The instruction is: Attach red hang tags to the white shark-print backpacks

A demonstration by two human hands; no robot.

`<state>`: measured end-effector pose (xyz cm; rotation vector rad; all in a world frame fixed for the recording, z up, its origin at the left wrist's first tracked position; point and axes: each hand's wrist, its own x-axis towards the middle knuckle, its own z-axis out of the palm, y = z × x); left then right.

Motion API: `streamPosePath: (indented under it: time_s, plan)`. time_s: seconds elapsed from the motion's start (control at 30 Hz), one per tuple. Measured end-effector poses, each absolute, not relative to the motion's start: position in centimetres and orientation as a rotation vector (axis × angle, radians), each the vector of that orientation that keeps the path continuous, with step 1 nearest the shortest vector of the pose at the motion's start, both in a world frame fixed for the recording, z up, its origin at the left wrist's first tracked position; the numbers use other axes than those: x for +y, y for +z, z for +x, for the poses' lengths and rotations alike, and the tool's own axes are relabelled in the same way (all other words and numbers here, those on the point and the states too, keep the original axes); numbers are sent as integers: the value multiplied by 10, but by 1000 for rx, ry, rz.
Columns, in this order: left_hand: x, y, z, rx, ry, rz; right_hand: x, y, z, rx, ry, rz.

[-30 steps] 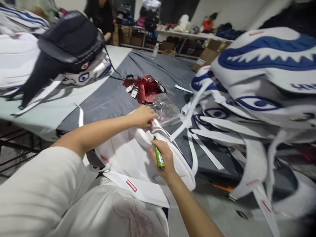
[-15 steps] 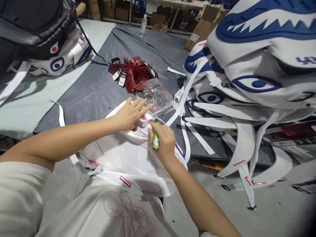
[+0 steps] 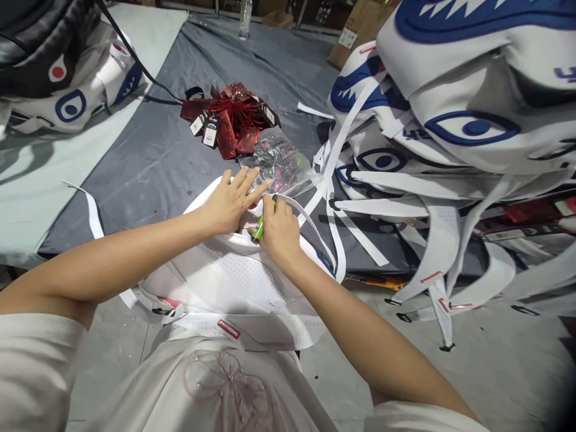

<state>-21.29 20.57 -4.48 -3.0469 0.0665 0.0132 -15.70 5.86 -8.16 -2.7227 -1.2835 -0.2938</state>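
A white backpack point(image 3: 216, 270) with dotted mesh padding and a red label lies against my lap and the table's edge. My left hand point(image 3: 229, 203) rests spread on its upper edge, fingers pointing away from me. Just right of it, my right hand point(image 3: 279, 231) is closed around a short green stick-like tool point(image 3: 260, 227) with dark ends. The tool is tilted over the bag's top opening, and its exact kind cannot be made out. Part of the opening is hidden beneath both hands. White straps point(image 3: 95, 213) trail from the bag's left side.
Beyond the bag lie red and black hang tags point(image 3: 234, 120) and a clear plastic bag point(image 3: 281, 159). Stacked white backpacks point(image 3: 454, 114) with blue eyes fill the right, straps hanging down. More bags point(image 3: 45, 66) stand at left. A bottle point(image 3: 245, 18) and a carton point(image 3: 355, 36) are behind.
My right hand has moved left and slightly up with the green tool, closer to my left hand. My left hand stays spread on the bag. The view has tipped down a little.
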Motion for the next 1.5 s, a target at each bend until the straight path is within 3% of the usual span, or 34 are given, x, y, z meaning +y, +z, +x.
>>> streamPosePath:
  time_s: [0.37, 0.57, 0.73, 0.9, 1.23, 1.5]
  plan:
    - [202, -44, -216, -37, -59, -3071, 50, -86, -148, -1337, -360, -2634]
    - [200, -40, -216, -61, -4, -3073, -4, -65, -145, -1302, -463, -2366]
    - [198, -36, -215, -91, 79, -3044, -11, -48, -157, -1018, 28, -2066]
    - [199, -26, -213, -127, 153, -3020, 14, -50, -148, -1261, 409, -1933]
    - [205, -18, -215, -320, 245, -3009, 15, -45, -144, -1590, 294, -2058]
    - [214, -24, -211, -182, 260, -3035, 23, -39, -146, -1727, 301, -2147]
